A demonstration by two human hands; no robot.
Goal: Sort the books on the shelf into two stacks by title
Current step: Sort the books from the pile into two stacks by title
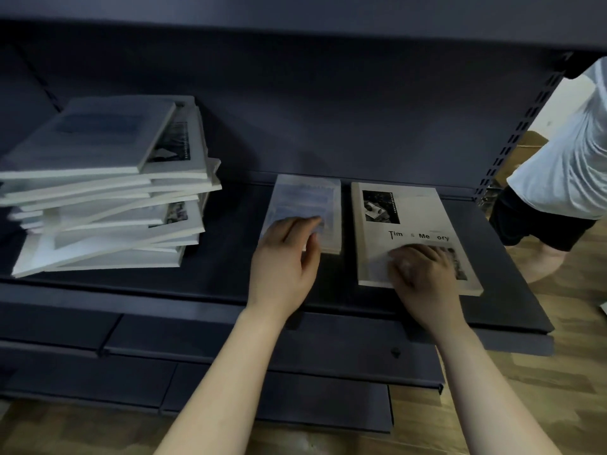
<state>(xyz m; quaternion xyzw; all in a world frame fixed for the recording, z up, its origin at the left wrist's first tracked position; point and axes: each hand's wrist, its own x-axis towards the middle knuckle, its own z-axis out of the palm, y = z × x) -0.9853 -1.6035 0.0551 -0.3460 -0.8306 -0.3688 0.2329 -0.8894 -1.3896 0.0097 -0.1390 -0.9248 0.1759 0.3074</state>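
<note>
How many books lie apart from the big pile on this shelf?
2. A bluish book lies in the middle of the shelf, the left hand resting on it; a Time & Memory book lies just right of it, under the right hand. More may be hidden beneath either.

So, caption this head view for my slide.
Left hand on blue-cover book, right hand on Time & Memory book, messy pile beside.

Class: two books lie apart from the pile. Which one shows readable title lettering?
The cream book, under the right hand; the blue-covered book beside it shows only blur.
</note>
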